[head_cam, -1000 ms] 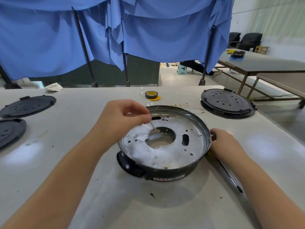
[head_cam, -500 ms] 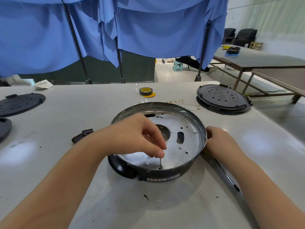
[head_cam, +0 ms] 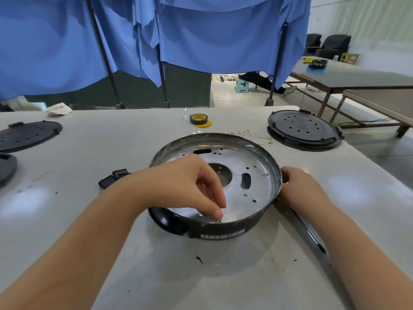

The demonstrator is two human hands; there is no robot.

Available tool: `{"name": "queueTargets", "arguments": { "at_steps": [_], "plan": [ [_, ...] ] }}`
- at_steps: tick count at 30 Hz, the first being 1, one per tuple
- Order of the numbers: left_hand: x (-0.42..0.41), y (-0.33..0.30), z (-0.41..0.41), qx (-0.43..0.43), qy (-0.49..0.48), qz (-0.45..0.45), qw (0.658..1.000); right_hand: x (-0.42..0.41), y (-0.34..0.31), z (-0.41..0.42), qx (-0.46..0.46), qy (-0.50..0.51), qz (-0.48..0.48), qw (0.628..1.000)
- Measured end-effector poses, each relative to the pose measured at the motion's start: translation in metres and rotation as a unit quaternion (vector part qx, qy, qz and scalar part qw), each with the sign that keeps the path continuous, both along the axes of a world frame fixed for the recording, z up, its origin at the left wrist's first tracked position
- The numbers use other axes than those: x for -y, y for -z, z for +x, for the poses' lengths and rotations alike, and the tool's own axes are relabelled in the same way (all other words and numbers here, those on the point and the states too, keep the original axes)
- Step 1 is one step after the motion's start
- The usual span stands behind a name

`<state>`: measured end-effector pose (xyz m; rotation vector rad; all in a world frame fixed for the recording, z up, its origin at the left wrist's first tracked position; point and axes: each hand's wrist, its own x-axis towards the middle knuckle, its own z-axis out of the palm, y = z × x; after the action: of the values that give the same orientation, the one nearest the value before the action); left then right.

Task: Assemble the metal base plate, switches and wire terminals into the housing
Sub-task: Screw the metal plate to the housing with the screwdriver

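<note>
Black housing (head_cam: 223, 231) around a silver base plate (head_cam: 257, 198); yellow-cored grey tape roll (head_cam: 198, 119); black vented covers (head_cam: 304, 130) on the pale grey table (head_cam: 111, 135); blue curtains (head_cam: 212, 34) behind.

The left hand (head_cam: 192, 189) covers the near-left part of the metal base plate (head_cam: 252, 198); the small item pinched at its fingertips is too small to identify. The label (head_cam: 222, 236) on the housing (head_cam: 223, 229) is blurred, unreadable. The picture's left edge cuts off two black discs (head_cam: 26, 135).
</note>
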<state>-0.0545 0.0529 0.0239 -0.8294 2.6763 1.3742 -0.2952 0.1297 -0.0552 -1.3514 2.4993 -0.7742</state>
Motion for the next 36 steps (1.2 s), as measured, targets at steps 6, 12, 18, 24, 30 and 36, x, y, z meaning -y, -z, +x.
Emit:
{"name": "queueTargets", "arguments": {
  "at_steps": [6, 12, 18, 24, 30, 36],
  "plan": [
    [-0.001, 0.006, -0.004, 0.037, 0.014, -0.043, 0.998, -0.003, -0.005, 0.000, 0.028, -0.013, 0.007, 0.999],
    [0.006, 0.006, 0.001, 0.051, 0.026, -0.059, 0.997, -0.002, -0.010, -0.004, 0.089, -0.015, 0.019, 0.996],
    [0.005, 0.006, 0.000, 0.054, 0.044, -0.064, 0.996, 0.000, -0.022, -0.006, 0.138, 0.039, -0.061, 0.988],
    [0.005, 0.005, 0.002, 0.061, 0.051, -0.059, 0.995, -0.006, -0.062, -0.005, 0.300, 0.080, -0.218, 0.925],
    [0.006, 0.005, 0.002, 0.062, 0.057, -0.052, 0.995, -0.004, -0.108, 0.028, 0.505, -0.017, -0.284, 0.815],
    [0.006, 0.005, 0.002, 0.064, 0.047, -0.056, 0.995, 0.014, -0.121, 0.078, 0.615, -0.088, -0.288, 0.729]
  ]
}}
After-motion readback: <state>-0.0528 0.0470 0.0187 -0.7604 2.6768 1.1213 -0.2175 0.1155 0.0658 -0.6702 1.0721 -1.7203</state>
